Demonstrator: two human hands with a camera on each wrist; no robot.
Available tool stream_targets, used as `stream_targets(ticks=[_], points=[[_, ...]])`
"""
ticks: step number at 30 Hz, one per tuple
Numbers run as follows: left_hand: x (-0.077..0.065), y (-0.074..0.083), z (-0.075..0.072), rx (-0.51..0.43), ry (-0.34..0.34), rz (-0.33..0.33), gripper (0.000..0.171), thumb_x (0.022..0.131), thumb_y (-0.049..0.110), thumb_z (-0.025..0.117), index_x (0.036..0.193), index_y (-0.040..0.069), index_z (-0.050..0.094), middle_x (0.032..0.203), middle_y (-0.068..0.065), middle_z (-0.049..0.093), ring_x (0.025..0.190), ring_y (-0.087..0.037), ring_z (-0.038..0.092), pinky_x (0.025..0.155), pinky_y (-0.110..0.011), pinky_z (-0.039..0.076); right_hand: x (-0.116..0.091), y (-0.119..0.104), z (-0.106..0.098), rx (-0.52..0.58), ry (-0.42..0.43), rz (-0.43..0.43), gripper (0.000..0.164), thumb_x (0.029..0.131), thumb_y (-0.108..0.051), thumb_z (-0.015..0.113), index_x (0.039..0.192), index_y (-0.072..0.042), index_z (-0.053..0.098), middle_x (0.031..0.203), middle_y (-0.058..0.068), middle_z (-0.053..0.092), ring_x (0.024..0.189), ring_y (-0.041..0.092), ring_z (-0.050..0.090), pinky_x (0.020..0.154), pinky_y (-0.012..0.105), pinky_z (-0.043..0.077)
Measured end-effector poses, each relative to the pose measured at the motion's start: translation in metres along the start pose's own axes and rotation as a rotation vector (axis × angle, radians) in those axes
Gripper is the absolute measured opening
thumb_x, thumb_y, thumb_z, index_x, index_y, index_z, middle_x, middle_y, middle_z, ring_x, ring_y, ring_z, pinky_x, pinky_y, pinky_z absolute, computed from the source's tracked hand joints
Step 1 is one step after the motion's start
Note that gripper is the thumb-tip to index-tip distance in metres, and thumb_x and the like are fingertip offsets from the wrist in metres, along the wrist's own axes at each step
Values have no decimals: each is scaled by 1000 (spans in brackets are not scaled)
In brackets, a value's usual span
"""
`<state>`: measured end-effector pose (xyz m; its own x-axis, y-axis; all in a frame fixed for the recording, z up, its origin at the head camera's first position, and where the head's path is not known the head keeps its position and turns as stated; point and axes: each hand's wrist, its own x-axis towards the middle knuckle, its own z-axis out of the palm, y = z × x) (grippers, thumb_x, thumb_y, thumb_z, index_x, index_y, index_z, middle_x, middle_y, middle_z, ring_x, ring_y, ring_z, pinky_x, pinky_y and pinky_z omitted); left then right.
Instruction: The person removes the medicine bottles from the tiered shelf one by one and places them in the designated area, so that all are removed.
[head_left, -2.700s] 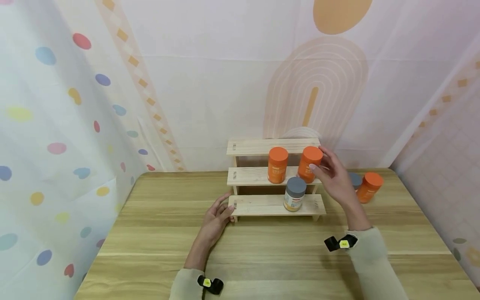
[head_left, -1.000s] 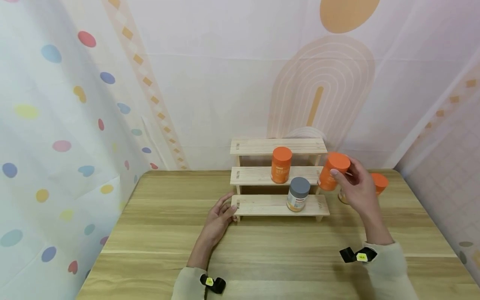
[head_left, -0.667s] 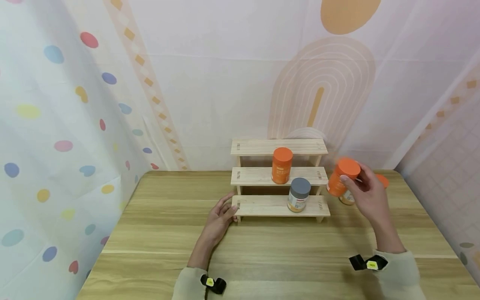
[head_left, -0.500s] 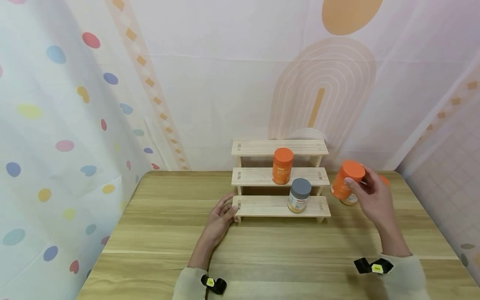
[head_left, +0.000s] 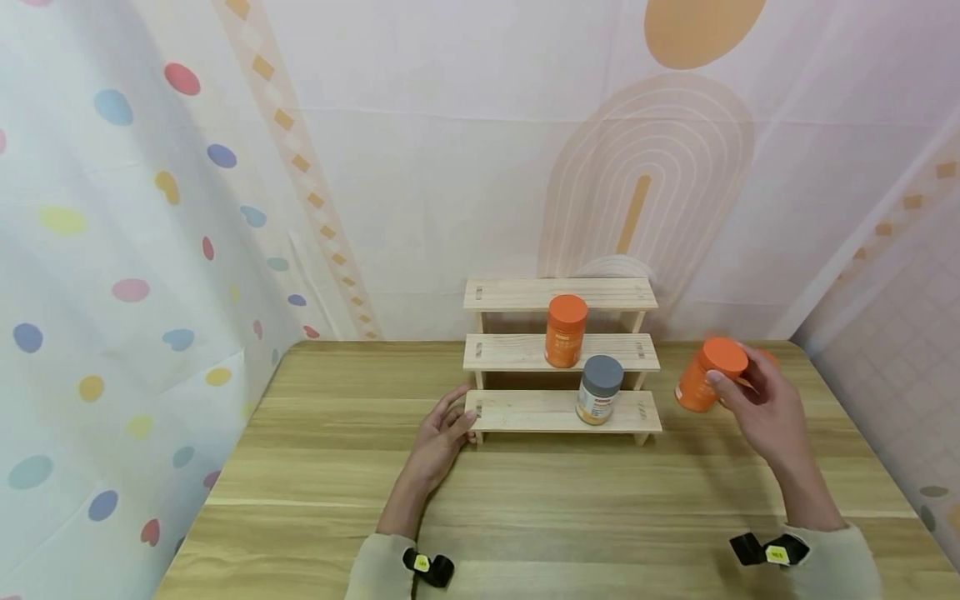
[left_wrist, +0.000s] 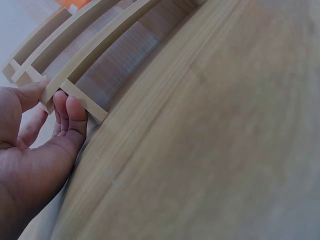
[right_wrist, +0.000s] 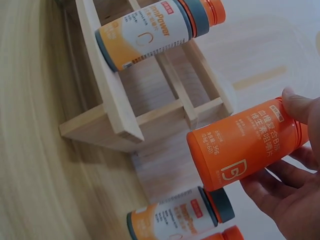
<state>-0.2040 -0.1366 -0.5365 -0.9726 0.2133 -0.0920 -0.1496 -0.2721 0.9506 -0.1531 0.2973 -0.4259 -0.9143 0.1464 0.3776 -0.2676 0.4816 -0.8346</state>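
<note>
My right hand [head_left: 776,421] holds an orange vitamin bottle [head_left: 697,383] right of the three-step wooden stand [head_left: 517,412]. Thumb and fingers grip it near the cap, its base standing free in the right wrist view. My left hand [head_left: 438,437] pinches the left end of the lowest step, thumb above and fingertips [left_wrist: 75,107] curled beneath the board. A second orange bottle [head_left: 564,342] stands on the middle step, and a grey-capped bottle [head_left: 598,396] on the lowest.
Right of the stand, another grey-capped bottle [right_wrist: 175,220] shows in the right wrist view, an orange cap [right_wrist: 232,234] beside it. The right hand mostly hides both in the head view. A patterned cloth [head_left: 420,192] hangs behind the wooden table [head_left: 315,467].
My right hand has taken the orange bottle off the right end of the middle step and carried it right and downward, beside the stand. The left hand has kept its grip.
</note>
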Motion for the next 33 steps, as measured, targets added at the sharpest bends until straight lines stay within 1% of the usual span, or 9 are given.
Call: stream_targets(ticks=[3,9,11,17,22,26,33], points=[[0,0,0,5,-6,-2,54,104,6,59,154,20,45,99,-1,59,83,-11,54,74,-23,53,-2,6,-4,-11,3,-1,52,99,-8,68,147,-3,51,122,-27,56,110,-14,56,88,1,48],[0,2,-2,1,15,2,56,103,4,58,156,15,42,99,0,57,82,-11,54,73,-22,53,-6,18,-5,-13,-14,68,55,98,-15,71,149,-9,51,124,-29,55,112,-17,54,88,0,47],[0,3,-2,1,18,4,57,103,3,58,157,13,40,98,0,57,82,-11,54,73,-22,53,-8,21,-6,-14,-16,80,57,98,-16,71,151,-10,50,124,-29,55,113,-18,53,88,0,47],[1,4,-1,5,3,-1,57,104,4,58,157,14,40,98,1,56,82,-11,54,75,-22,53,-14,32,-9,-28,-11,73,60,99,-13,70,153,-8,46,126,-31,51,112,-17,51,87,-1,45],[1,3,-1,0,-1,-1,55,104,4,57,156,16,42,98,0,56,83,-11,54,75,-22,53,-20,39,-12,-59,-24,108,60,99,-18,70,153,-7,45,129,-29,48,111,-18,48,87,-3,44],[1,2,0,-12,4,-4,54,104,3,58,154,17,44,99,0,57,82,-11,54,74,-22,53,-24,46,-13,-76,-19,131,59,99,-20,70,152,-5,46,127,-31,49,110,-18,48,86,-3,43],[0,1,0,-6,1,-6,55,104,4,57,155,16,42,101,-1,57,83,-11,54,74,-22,53,-28,58,-12,-96,-27,179,62,99,-25,70,153,-4,44,127,-29,49,108,-20,46,85,-3,43]])
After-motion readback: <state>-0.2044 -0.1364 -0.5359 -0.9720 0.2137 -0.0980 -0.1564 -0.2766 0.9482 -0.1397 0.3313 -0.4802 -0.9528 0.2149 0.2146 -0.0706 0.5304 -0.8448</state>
